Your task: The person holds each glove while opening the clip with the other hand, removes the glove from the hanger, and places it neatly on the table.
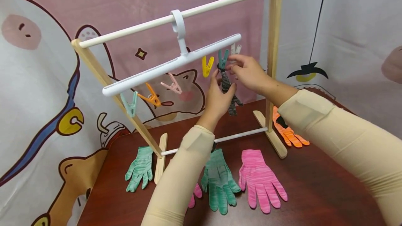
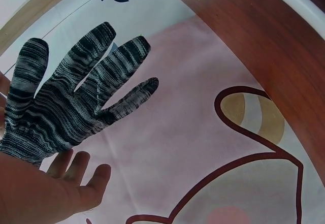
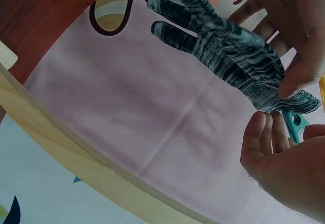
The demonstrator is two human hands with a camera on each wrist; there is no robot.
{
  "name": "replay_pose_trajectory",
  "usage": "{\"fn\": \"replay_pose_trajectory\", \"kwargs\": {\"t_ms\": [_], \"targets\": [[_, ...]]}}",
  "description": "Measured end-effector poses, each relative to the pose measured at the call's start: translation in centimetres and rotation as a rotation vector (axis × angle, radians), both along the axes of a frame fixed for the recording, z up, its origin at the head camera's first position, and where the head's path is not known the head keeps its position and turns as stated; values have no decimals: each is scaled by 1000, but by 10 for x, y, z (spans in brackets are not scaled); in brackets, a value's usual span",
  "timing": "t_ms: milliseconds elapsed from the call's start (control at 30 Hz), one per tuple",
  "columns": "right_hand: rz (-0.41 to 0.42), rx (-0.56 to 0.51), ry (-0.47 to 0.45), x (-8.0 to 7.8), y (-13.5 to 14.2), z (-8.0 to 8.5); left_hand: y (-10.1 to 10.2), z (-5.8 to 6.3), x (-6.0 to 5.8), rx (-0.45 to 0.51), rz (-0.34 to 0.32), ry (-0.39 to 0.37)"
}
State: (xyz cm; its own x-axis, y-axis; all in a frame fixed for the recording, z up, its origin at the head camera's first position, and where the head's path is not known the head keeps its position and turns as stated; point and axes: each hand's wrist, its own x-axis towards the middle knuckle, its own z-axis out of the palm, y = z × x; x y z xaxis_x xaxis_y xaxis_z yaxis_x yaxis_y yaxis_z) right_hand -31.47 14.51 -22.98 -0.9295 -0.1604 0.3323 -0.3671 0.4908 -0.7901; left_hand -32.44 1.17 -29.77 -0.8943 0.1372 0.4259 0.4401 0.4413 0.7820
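Observation:
A black-and-grey striped knit glove (image 1: 226, 82) hangs fingers down from a teal clothespin (image 1: 223, 58) on the white hanger (image 1: 150, 69). The clothespin's handles spread apart above the cuff. My left hand (image 1: 217, 97) holds the glove near its cuff, thumb in front and fingers behind, as the right wrist view shows. My right hand (image 1: 249, 74) has its fingertips right at the cuff and clothespin, thumb on the other side; I cannot tell whether it pinches either. In the left wrist view the glove's striped fingers (image 2: 114, 66) dangle free.
More clothespins line the hanger: white (image 1: 235, 50), yellow (image 1: 207, 66), pink (image 1: 172, 83), orange (image 1: 151, 95) and mint (image 1: 129, 104). A wooden rack (image 1: 272, 55) carries the hanger. Green (image 1: 220, 180), pink (image 1: 260, 180), mint (image 1: 140, 168) and orange (image 1: 289, 132) gloves lie on the table (image 1: 311, 191).

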Motion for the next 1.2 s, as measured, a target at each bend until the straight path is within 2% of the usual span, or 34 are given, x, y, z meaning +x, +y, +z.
{"fn": "replay_pose_trajectory", "kwargs": {"t_ms": [233, 500, 600, 700, 833, 967, 1067, 1200], "targets": [[7, 9, 0, 1, -1, -3, 2, 2, 4, 10, 4, 22], [-4, 34, 64, -1, -1, -9, 1, 2, 9, -4, 3, 65], [-14, 53, 43, -2, 0, -12, 0, 4, 13, -14, 2, 60], [-24, 61, -17, -2, 1, -18, 0, 5, 15, -12, -6, 57], [-21, 11, -89, -3, 3, -27, -1, 7, 20, -17, -26, 72], [5, -88, -126, -5, 4, -35, -1, 8, 23, -21, -32, 95], [5, -125, -118, -5, 4, -38, -3, 10, 26, -15, -21, 117], [-24, -123, -81, -3, 5, -41, -6, 16, 29, -10, 3, 154]]}}
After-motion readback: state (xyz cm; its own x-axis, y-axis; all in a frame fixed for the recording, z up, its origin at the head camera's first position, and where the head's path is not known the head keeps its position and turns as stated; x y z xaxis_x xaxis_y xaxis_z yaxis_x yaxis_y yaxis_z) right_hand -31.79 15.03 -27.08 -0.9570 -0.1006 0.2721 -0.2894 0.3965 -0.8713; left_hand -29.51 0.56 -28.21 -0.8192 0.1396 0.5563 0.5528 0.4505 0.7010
